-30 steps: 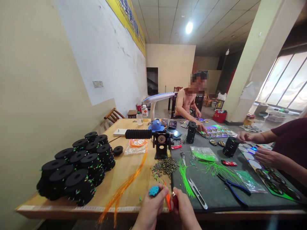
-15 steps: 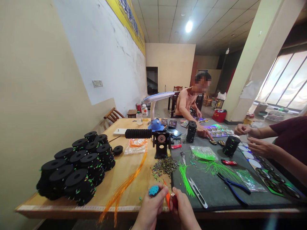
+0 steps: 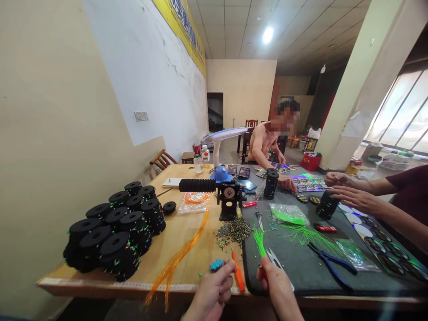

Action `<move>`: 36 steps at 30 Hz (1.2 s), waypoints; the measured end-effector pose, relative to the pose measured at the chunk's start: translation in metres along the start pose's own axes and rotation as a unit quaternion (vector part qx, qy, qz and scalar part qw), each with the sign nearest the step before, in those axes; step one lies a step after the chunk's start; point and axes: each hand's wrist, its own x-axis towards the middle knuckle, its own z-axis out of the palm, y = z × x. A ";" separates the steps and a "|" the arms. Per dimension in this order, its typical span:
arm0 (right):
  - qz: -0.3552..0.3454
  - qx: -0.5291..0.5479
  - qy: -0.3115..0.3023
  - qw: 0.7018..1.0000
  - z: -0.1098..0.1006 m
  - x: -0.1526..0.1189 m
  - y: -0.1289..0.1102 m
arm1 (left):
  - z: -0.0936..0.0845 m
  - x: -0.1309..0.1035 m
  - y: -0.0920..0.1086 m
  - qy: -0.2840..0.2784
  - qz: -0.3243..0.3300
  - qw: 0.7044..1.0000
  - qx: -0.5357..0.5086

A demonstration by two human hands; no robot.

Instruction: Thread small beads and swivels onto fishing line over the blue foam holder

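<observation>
My left hand is closed near the table's front edge. A turquoise clump that looks like tiny beads shows at its top; what bears it is hidden in the fingers. My right hand is wrapped round a small red object, probably a lighter, mostly covered by the fingers. It is over the mat, beside the bundle of green strands and partly over the silver thread snips. An orange-handled pointed tool lies on the wood between my hands.
Stacked black foam spools stand at left, near orange strands. Behind the bead pile stands a black winding device. Blue-handled pliers lie on the grey mat. Two people work at the back and right, near shiny label sheets.
My right hand has moved right, away from my left hand and the orange tool, to the green strands. The person at right has lowered a hand onto the black spool stack.
</observation>
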 end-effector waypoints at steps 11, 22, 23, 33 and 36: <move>-0.228 -0.483 0.207 0.820 -0.084 0.043 0.057 | -0.011 0.001 -0.004 -0.030 -0.047 0.998 -0.037; -0.158 -0.031 -0.060 0.985 -0.005 -0.018 0.004 | -0.020 -0.005 -0.008 -0.019 -0.015 1.000 0.009; -0.131 0.008 -0.092 0.987 0.002 -0.021 0.000 | -0.021 -0.006 -0.008 -0.021 -0.009 1.000 0.018; 0.029 0.188 -0.203 0.960 0.033 -0.017 -0.021 | -0.028 -0.015 -0.009 -0.031 0.069 0.983 0.170; 0.059 0.204 -0.205 0.955 0.036 -0.018 -0.022 | -0.029 -0.015 -0.010 -0.008 0.103 0.973 0.208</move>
